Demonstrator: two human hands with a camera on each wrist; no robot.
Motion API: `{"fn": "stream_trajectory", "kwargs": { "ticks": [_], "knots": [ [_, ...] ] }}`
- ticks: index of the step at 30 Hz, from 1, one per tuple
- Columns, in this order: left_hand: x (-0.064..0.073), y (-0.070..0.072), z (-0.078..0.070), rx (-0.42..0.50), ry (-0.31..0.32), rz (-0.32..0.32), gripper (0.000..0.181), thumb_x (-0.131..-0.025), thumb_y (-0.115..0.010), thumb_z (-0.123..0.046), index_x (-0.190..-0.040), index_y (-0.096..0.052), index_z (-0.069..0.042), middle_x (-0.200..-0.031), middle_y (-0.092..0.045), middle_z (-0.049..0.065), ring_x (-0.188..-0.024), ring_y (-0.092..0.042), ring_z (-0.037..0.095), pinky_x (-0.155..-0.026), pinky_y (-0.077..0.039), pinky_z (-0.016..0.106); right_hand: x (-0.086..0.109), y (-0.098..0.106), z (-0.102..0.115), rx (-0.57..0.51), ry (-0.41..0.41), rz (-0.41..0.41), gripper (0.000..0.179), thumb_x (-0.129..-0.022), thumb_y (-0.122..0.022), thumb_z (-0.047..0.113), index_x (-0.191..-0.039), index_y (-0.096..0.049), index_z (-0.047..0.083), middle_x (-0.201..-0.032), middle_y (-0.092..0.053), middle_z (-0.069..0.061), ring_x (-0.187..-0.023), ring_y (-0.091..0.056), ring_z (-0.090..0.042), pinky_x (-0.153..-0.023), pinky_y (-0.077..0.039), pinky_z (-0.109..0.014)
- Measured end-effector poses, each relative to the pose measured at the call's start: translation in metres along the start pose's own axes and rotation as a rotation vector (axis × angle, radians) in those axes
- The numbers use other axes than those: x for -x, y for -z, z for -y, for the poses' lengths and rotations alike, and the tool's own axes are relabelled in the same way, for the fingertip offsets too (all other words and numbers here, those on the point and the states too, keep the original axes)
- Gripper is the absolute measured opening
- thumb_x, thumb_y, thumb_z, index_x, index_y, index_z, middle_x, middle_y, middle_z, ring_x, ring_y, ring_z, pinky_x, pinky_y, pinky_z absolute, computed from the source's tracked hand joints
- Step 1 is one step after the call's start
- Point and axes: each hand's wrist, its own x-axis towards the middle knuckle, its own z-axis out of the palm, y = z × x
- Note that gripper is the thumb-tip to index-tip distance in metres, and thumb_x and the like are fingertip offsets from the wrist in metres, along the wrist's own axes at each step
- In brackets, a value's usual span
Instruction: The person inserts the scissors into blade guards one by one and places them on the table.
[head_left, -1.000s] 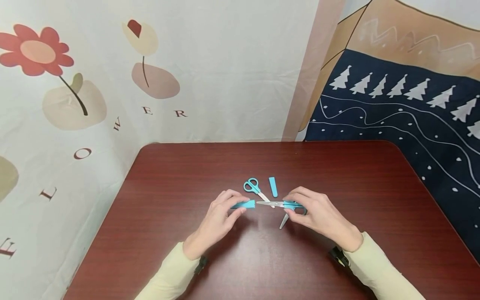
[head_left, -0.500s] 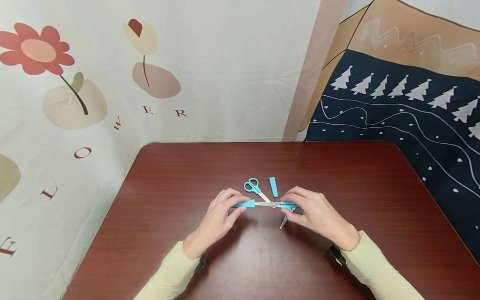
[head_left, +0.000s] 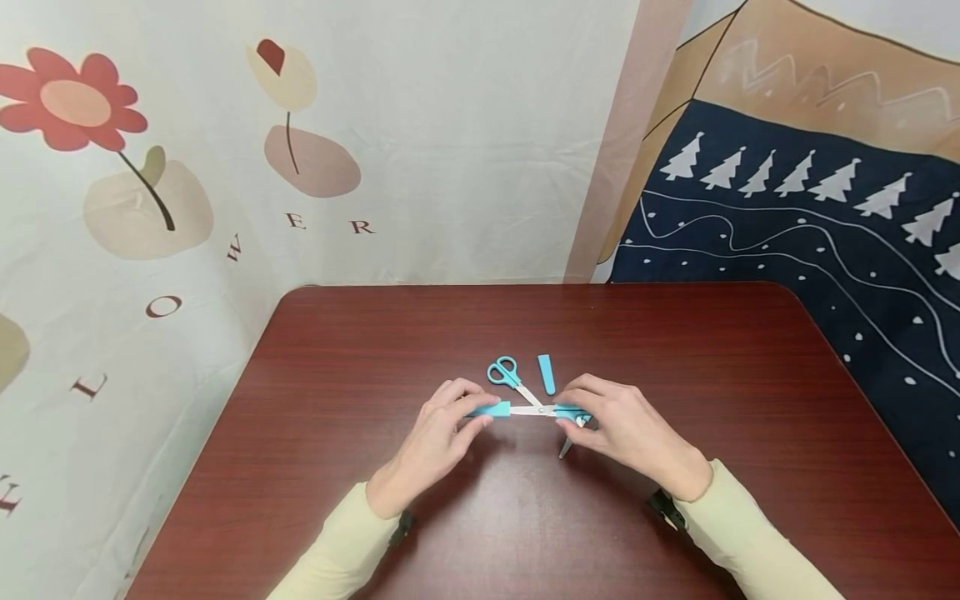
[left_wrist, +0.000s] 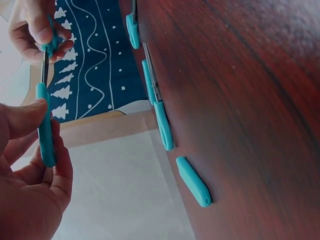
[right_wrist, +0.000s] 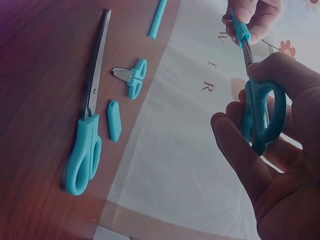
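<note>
My left hand (head_left: 438, 437) pinches a light-blue scissors sheath (head_left: 498, 409) between thumb and fingers. Opposite it, my right hand (head_left: 633, 427) grips the handles of a pair of scissors (head_left: 531, 411), whose blades point left. The blade tips are inside the sheath's mouth, while the blades' rear part stays bare between the hands. The right wrist view shows the light-blue handle loops (right_wrist: 265, 112) of these scissors against my palm and fingers. Both hands are raised above the table, as the left wrist view shows.
Other scissors (head_left: 512, 377) lie behind the hands on the brown table (head_left: 360, 350), near a loose sheath (head_left: 547, 375). Larger scissors (right_wrist: 85, 150) lie under my right hand, mostly hidden in the head view. Another sheath (left_wrist: 194, 182) lies near my left hand.
My right hand has moved left with the scissors, and their blade tips have entered the sheath. The left hand has stayed in place.
</note>
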Motion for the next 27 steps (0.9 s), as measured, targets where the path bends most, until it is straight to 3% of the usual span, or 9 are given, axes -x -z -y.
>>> {"fn": "stream_trajectory", "kwargs": {
  "ticks": [27],
  "knots": [
    [-0.0014,-0.0031,-0.0035,-0.010,-0.013,0.015,0.022,-0.089,-0.080,-0.004,-0.111,-0.078,-0.009,-0.105,-0.065,-0.001,-0.091,-0.053,0.014,-0.073,-0.048,0.025,-0.0082,-0.0069,0.0074,0.000,0.014,0.004,0.020,-0.083,-0.086,0.013,-0.100,-0.078,0.011,-0.099,-0.068,0.005,-0.073,-0.065,-0.007,-0.066,-0.055,-0.019]
  ]
}}
